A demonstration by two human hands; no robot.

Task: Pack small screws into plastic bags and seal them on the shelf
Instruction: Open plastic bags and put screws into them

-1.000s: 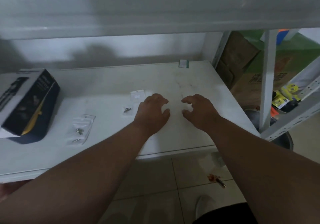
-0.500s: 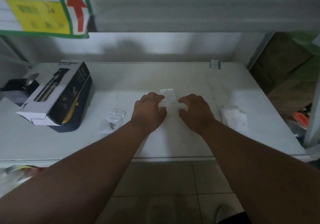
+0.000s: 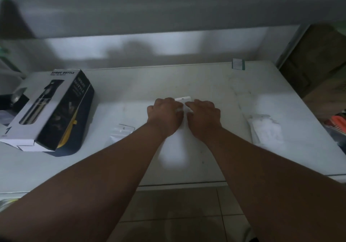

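A small clear plastic bag (image 3: 183, 99) with a white header lies on the white shelf (image 3: 206, 84), its top edge showing between my hands. My left hand (image 3: 164, 115) and my right hand (image 3: 203, 116) sit side by side over the bag, fingers curled down onto it and pinching it. The bag's lower part and any screws in it are hidden by my hands. A second clear bag (image 3: 121, 132) lies to the left, partly covered by my left forearm.
A dark spray-bottle box (image 3: 50, 108) lies on its side at the shelf's left. A pile of clear bags (image 3: 265, 131) lies at the right. A small green-edged tag (image 3: 238, 64) stands at the back right. Cardboard boxes (image 3: 318, 58) stand beyond the shelf's right end.
My hands have drawn closer together over the small bag, and the view has shifted left, bringing the box and the pile of bags further into sight.
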